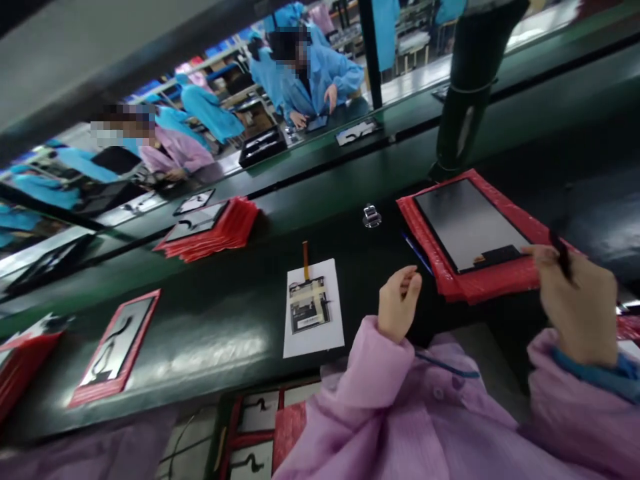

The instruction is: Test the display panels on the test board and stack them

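My right hand (580, 300) is closed around a thin dark pen-like tool (561, 255) and rests at the near right corner of a dark flat panel (467, 223) that lies on a stack of red sheets (480, 283). My left hand (399, 301) hovers over the dark belt with its fingers loosely curled and nothing in it, just left of the red stack. Both arms wear pink sleeves. A white sheet (314, 333) bearing a small circuit part with an orange ribbon cable (305, 261) lies left of my left hand.
A small metal clip (372, 216) and a blue pen (417, 253) lie on the belt (210, 327). More red stacks (220, 230) and framed panels (116, 347) sit to the left. A black post (467, 87) rises behind the panel. Other people in blue and pink coats work across the line.
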A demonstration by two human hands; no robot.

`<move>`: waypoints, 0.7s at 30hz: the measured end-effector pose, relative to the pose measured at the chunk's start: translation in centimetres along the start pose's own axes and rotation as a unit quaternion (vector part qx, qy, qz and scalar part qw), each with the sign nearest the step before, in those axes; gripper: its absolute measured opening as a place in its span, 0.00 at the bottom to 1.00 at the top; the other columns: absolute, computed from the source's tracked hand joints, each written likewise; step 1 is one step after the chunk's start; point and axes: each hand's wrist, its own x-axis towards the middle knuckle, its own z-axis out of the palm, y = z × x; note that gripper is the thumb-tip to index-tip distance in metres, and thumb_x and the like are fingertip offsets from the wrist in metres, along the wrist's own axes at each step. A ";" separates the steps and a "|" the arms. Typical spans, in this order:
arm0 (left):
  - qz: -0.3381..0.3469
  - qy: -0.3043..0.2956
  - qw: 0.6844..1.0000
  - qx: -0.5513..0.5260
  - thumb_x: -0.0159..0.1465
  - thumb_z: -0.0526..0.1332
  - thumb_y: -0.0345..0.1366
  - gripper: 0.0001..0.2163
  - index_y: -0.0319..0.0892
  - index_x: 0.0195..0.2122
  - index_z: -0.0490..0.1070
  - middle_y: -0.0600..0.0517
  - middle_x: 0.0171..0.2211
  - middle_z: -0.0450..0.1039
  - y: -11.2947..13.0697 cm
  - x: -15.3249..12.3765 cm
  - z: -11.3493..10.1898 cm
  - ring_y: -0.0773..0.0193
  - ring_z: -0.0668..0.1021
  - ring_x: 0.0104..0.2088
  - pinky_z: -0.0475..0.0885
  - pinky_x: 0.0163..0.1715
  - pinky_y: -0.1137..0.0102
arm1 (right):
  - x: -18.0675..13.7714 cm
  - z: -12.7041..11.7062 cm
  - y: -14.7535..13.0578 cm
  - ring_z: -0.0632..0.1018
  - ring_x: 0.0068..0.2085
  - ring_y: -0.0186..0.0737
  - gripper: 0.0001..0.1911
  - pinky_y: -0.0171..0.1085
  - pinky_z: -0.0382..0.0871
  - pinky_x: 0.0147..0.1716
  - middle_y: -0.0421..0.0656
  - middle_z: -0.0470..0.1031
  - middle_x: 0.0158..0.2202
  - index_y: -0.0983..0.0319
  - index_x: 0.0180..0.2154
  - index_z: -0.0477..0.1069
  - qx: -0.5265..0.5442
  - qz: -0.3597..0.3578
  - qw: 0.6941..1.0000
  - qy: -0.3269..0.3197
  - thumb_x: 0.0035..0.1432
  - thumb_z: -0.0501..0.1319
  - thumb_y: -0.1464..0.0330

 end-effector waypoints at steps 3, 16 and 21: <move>-0.004 -0.054 0.997 0.062 0.68 0.64 0.39 0.15 0.38 0.53 0.77 0.47 0.37 0.81 1.0 1.5 3.4 0.65 0.81 0.33 0.77 0.37 0.71 | 2.7 -0.8 2.4 0.64 0.26 0.44 0.16 0.42 0.54 0.31 0.48 0.70 0.26 0.64 0.40 0.81 -0.201 0.100 0.974 -0.013 0.66 0.57 0.62; -0.063 -0.094 0.958 0.265 0.68 0.64 0.46 0.15 0.41 0.29 0.75 0.55 0.23 0.69 2.4 2.7 5.6 0.65 0.71 0.27 0.60 0.30 0.70 | 3.3 -0.1 4.8 0.78 0.40 0.53 0.13 0.42 0.63 0.37 0.53 0.80 0.38 0.61 0.40 0.75 -0.117 0.099 0.985 -0.077 0.62 0.57 0.60; -0.077 -0.085 0.985 0.127 0.66 0.64 0.43 0.18 0.42 0.22 0.66 0.58 0.20 0.63 1.0 3.8 5.5 0.69 0.65 0.23 0.59 0.28 0.71 | 2.1 -0.5 5.1 0.76 0.33 0.49 0.11 0.41 0.62 0.35 0.46 0.76 0.28 0.58 0.29 0.71 -0.017 0.022 0.996 -0.083 0.56 0.59 0.58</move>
